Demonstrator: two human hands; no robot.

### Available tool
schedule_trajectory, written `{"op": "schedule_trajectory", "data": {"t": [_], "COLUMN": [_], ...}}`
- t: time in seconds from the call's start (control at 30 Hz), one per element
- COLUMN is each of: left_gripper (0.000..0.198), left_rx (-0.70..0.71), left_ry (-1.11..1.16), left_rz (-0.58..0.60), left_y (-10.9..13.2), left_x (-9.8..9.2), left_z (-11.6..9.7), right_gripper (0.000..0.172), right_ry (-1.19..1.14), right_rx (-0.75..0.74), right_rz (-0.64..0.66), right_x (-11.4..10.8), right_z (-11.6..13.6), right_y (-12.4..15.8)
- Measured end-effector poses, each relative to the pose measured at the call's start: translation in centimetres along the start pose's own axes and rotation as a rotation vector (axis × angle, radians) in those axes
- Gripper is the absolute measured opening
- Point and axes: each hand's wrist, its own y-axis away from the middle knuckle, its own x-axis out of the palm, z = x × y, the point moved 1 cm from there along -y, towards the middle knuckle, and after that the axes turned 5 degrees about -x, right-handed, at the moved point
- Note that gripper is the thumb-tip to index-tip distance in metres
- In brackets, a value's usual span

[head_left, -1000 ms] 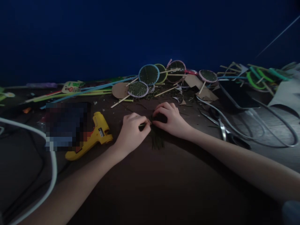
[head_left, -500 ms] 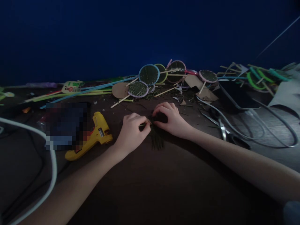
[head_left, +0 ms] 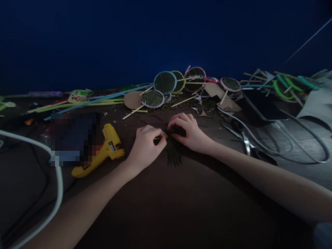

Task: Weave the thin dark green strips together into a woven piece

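Thumb and forefinger of my left hand (head_left: 147, 147) are pinched round a thin greenish strip, near the middle of the view. Just to its right, my right hand (head_left: 188, 133) is curled with thumb and fingertips brought together; what lies between them is too dark and small to name. A small bundle of dark green strips (head_left: 174, 156) fans out on the dark table (head_left: 166, 207) below the fingertips. Both hands are close together, their tips almost touching.
A yellow glue gun (head_left: 103, 155) lies at left beside a blurred dark object (head_left: 75, 138). Small round rackets (head_left: 165, 82), sticks and scraps line the back. At right are scissors (head_left: 246, 143), a phone (head_left: 263, 103) and cables (head_left: 321, 145).
My right hand has shifted very slightly left, toward the fingertips of my left hand. My left hand has stayed in place.
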Motion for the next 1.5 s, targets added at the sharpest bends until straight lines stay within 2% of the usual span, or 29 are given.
{"op": "schedule_trajectory", "data": {"t": [0.53, 0.67, 0.9, 1.2, 1.4, 1.5], "left_gripper": [0.012, 0.012, 0.012, 0.013, 0.006, 0.009], "left_rx": [-0.002, -0.012, -0.031, -0.014, -0.019, -0.011], "left_ry": [0.005, -0.006, 0.012, 0.020, 0.016, -0.001], "left_rz": [-0.013, -0.005, -0.004, 0.029, 0.072, 0.101], "left_y": [-0.07, -0.05, -0.06, -0.21, -0.19, -0.19], "left_x": [0.13, 0.07, 0.09, 0.10, -0.14, -0.22], "left_z": [0.28, 0.23, 0.23, 0.56, 0.13, 0.00], "right_gripper": [0.027, 0.024, 0.014, 0.012, 0.014, 0.015], "right_ry": [-0.162, -0.160, -0.118, -0.098, -0.090, -0.085], "right_rx": [-0.140, -0.155, -0.132, -0.203, -0.264, -0.274], "right_rz": [-0.038, -0.048, -0.139, -0.121, -0.107, -0.118], "right_x": [-0.05, 0.01, -0.16, -0.31, -0.39, -0.42], "right_z": [-0.31, -0.51, -0.32, -0.09, 0.10, 0.19], "right_y": [0.36, 0.36, 0.65, 0.90, 0.87, 0.92]}}
